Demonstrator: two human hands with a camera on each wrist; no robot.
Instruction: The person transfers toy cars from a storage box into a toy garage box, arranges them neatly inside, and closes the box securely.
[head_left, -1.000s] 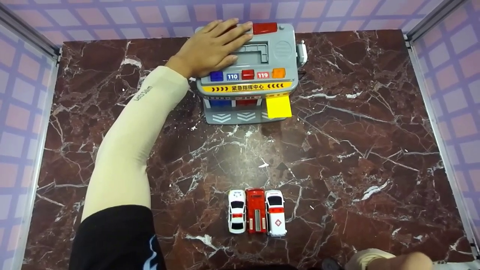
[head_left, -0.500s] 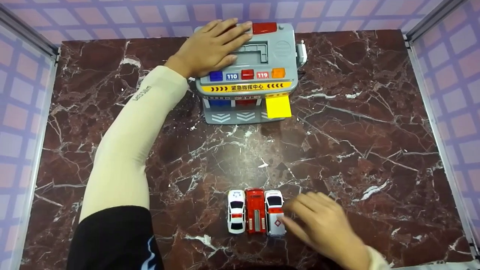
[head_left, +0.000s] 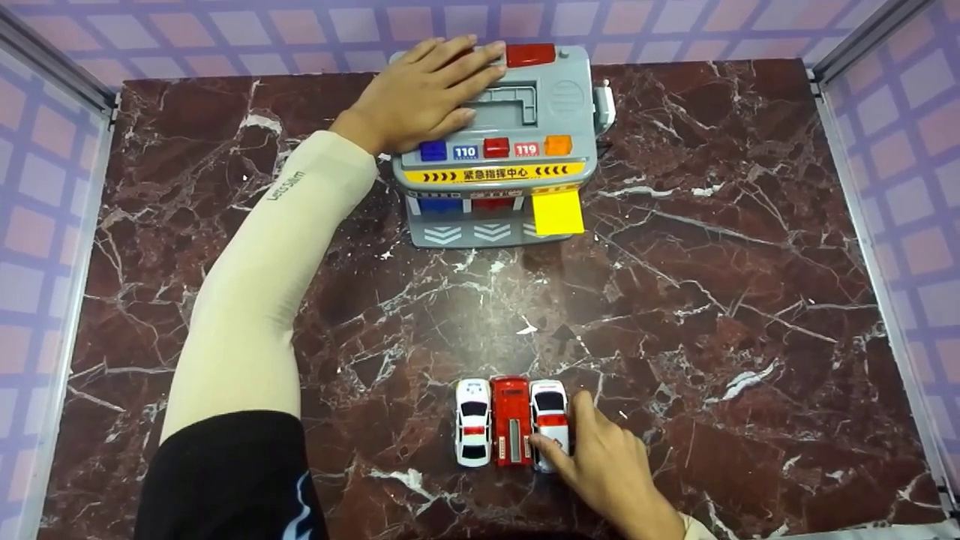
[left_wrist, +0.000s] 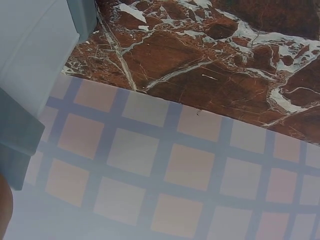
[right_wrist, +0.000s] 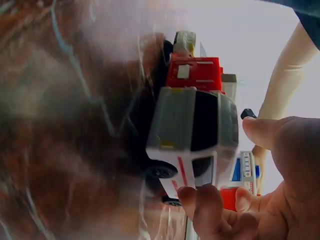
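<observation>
Marble tabletop (head_left: 712,225): right hand (head_left: 607,469) is pinching the white ambulance (head_left: 550,409) at lower centre; left hand (head_left: 420,94) is lying flat on the toy station (head_left: 517,142).

The toy station (head_left: 495,142) shows "110", "119" and, on its yellow strip, "紧急指挥中心"; the sleeve (head_left: 285,187) reads "Let's Slim".
</observation>
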